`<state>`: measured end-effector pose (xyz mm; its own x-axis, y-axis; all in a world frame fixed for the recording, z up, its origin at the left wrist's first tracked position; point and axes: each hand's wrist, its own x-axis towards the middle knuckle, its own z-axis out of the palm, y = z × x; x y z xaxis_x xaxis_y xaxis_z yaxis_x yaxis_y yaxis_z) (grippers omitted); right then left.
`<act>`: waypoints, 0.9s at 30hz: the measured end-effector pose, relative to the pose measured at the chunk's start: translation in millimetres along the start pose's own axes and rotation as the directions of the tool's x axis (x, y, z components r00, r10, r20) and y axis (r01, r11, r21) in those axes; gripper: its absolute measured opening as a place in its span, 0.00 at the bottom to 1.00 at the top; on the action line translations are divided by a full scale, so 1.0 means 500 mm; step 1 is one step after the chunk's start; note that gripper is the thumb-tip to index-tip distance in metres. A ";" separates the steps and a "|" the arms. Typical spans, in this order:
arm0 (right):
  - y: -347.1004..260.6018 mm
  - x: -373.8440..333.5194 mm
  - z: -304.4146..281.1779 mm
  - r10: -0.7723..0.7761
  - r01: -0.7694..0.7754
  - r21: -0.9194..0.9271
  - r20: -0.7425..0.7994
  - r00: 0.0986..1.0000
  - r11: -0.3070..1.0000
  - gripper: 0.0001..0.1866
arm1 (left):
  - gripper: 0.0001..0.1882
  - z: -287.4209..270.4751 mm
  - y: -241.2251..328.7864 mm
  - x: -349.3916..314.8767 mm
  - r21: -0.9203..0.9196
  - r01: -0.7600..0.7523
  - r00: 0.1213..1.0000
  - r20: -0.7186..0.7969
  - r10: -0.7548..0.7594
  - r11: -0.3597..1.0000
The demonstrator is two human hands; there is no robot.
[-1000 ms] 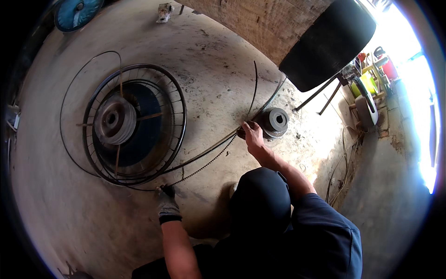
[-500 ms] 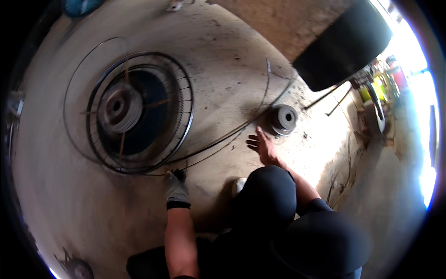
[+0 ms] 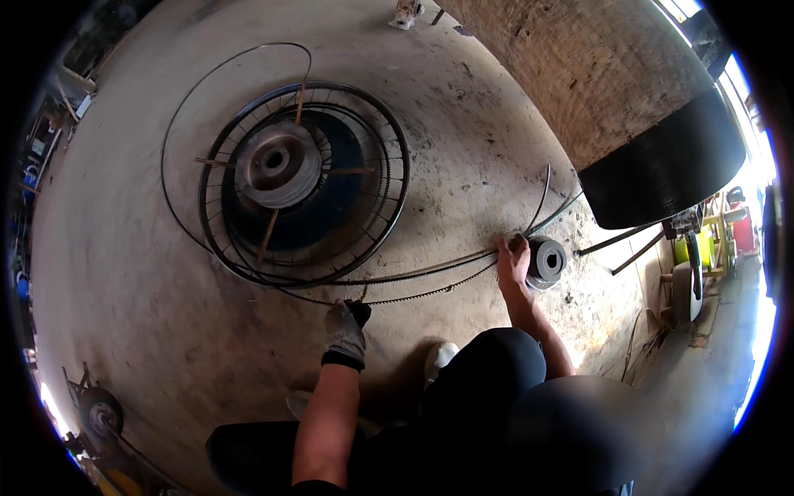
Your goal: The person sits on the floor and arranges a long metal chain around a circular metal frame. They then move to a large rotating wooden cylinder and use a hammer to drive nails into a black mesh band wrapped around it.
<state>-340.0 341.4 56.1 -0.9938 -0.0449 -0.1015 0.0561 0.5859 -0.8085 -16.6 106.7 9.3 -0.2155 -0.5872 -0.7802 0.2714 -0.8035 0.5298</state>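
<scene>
A round reel (image 3: 279, 167) with a metal disc at its middle stands on the floor at left, crossed by thin slats. Dark hoops of thin toothed band (image 3: 386, 198) circle it, and long strands run off to the right. My left hand (image 3: 346, 329), in a grey and black glove, is closed on the lower toothed strand (image 3: 430, 291) just below the reel. My bare right hand (image 3: 514, 263) has its fingers closed round the strands beside a dark grooved metal pulley (image 3: 547, 261). One band end (image 3: 542, 194) sticks up past that hand.
A wooden board (image 3: 571, 74) and a black curved panel (image 3: 670, 165) hang over the right side, with metal legs (image 3: 637, 252) below. A small wheel (image 3: 101, 412) stands at lower left. A loose thin loop (image 3: 168, 157) lies left of the reel.
My right hand has gone from open, with fingers spread near the pulley, to closed round the strands. My left hand stays at the lower strand. The view has shifted, so everything sits differently.
</scene>
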 end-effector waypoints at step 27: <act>-0.257 0.021 0.130 -0.189 0.023 0.368 0.420 0.888 0.930 0.31 | 0.12 0.039 0.018 -0.025 -0.274 0.149 0.989 0.032 -0.145 0.950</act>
<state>-351.3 213.0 121.5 -0.8524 -0.4905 -0.1812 0.0642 0.2457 -0.9672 -29.8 104.9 30.6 -0.2830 -0.4670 -0.8378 0.4832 -0.8239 0.2961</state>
